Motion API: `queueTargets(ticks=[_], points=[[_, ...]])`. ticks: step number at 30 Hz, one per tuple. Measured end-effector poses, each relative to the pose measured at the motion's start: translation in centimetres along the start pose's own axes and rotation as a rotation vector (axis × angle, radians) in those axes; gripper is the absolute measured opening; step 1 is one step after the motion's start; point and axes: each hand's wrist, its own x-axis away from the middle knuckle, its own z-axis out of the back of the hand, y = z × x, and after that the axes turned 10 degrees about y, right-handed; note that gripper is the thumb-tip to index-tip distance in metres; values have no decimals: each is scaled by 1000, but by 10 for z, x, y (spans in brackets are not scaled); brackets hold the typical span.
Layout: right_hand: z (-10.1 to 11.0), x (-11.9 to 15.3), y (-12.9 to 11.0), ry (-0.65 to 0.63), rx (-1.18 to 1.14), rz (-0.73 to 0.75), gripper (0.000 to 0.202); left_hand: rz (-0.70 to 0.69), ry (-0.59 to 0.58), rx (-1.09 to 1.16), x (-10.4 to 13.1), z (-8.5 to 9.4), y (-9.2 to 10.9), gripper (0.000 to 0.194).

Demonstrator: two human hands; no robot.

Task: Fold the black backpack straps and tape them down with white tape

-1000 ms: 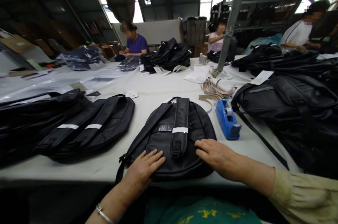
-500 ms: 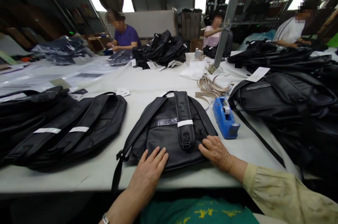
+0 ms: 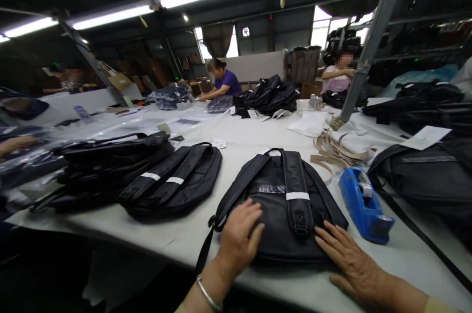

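A black backpack (image 3: 273, 227) lies strap side up on the white table in front of me. Its right strap lies flat down the middle with a white band round it; the other strap hangs loose over the left side and table edge. My left hand (image 3: 241, 232) is over the bag's lower left part, thumb apart from the fingers, holding nothing. At the bag's lower right side my right hand (image 3: 348, 259) rests with fingers spread. A blue tape dispenser (image 3: 365, 207) stands right of the bag.
Left is a backpack with two banded straps (image 3: 184, 185), beside stacked black bags (image 3: 106, 170). More bags (image 3: 431, 170) lie right, tan strips (image 3: 337, 151) behind the dispenser. Several people work around; one's hand (image 3: 18, 143) shows at far left. A slanted metal post (image 3: 376, 33) rises behind.
The view has swung left and up. My left hand has moved up the bag's left side, its thumb spread. My right hand has flattened, with its fingers stretched out.
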Motion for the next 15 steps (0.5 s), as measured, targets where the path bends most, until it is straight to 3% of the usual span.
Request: queueTargets(ticks=[2,3,6,9,12,15], points=[[4,-5,11,-2,-14,7,79,283,197,110,-13,20,-23,32],[7,-7,16,-4,-21,9,78,335,231,120,-17,27,-35,33],[22,-19,25,-22,-38,-2,76,561,197,275,-15,38,-60,42],[43,-40,17,20,-28,-85,64,820,165,604,-5,45,-61,42],[57,-71,-6,134,57,-208,36,850,218,797,-4,56,-44,36],[48,-93,-22,213,162,-323,27,739,168,827,-15,68,-21,37]])
